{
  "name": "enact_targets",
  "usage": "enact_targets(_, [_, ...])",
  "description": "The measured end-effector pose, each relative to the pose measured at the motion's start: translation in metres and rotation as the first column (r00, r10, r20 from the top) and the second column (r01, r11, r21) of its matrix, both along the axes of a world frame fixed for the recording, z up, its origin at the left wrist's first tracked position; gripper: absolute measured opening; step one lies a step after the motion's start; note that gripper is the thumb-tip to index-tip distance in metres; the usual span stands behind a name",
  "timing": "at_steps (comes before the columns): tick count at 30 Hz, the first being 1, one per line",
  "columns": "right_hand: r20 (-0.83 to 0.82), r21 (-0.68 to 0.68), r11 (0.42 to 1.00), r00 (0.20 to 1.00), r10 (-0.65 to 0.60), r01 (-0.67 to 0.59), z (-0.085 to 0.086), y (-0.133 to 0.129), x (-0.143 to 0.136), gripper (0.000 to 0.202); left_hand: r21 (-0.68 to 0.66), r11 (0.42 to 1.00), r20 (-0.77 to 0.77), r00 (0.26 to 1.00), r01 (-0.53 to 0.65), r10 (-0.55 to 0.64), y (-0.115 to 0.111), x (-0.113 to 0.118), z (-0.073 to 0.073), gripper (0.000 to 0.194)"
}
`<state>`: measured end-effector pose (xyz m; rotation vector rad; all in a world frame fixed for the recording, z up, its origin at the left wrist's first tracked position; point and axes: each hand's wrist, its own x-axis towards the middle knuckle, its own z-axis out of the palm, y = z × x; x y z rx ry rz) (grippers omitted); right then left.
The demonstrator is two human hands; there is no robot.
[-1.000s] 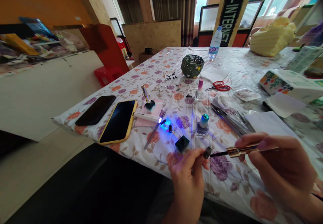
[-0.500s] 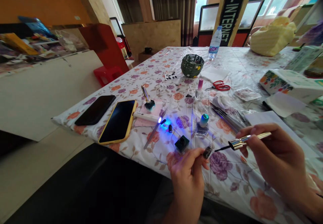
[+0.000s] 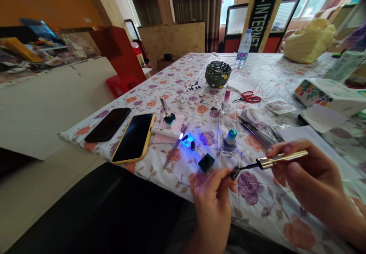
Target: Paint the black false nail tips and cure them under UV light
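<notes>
A flowered worktop (image 3: pixel 260 208) lies beneath our hands: our left hand (image 3: pixel 214 193) pinches a dark piece (image 3: pixel 235 173), our right hand (image 3: pixel 314 174) a gold-handled brush (image 3: pixel 265 163).

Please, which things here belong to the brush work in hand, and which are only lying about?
In use, it seems:
dark nail tip, in the left hand
gold-handled brush, in the right hand
open dark polish bottle, probably
lit white lamp, perhaps

Lying about, apparently:
yellow-cased phone
black phone
red-handled scissors
green woven basket

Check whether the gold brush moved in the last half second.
Yes, the gold brush shifted slightly left in view, against the printed purple rose below it.
</notes>
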<state>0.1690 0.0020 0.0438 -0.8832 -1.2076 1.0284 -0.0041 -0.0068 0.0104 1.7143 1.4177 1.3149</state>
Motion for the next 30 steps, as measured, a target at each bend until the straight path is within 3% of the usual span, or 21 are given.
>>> enact_targets(11, [0.177, -0.003, 0.998, 0.982, -0.06, 0.062, -0.0025, -0.0039, -0.006, 0.018, 0.029, 1.0, -0.027, 1.0, -0.006, 0.007, 0.0007, 0.0008, 0.0021, 0.02])
enact_targets(17, [0.135, 0.02, 0.987, 0.977, -0.163, 0.162, -0.0022, -0.0043, -0.0024, 0.016, -0.005, 1.0, -0.028, 1.0, -0.001, 0.001, -0.0012, 0.0007, 0.0031, 0.02])
enact_targets(23, [0.169, 0.032, 0.997, 0.983, -0.076, 0.072, 0.0, -0.0041, -0.0063, 0.016, 0.015, 1.0, -0.024, 1.0, -0.01, 0.01, -0.0007, 0.0008, 0.002, 0.021])
enact_targets(30, [0.097, 0.056, 0.982, 0.978, -0.183, 0.178, -0.0007, -0.0036, -0.0049, 0.016, 0.001, 1.0, 0.004, 1.0, 0.0, 0.0, -0.0002, 0.0013, 0.0016, 0.021])
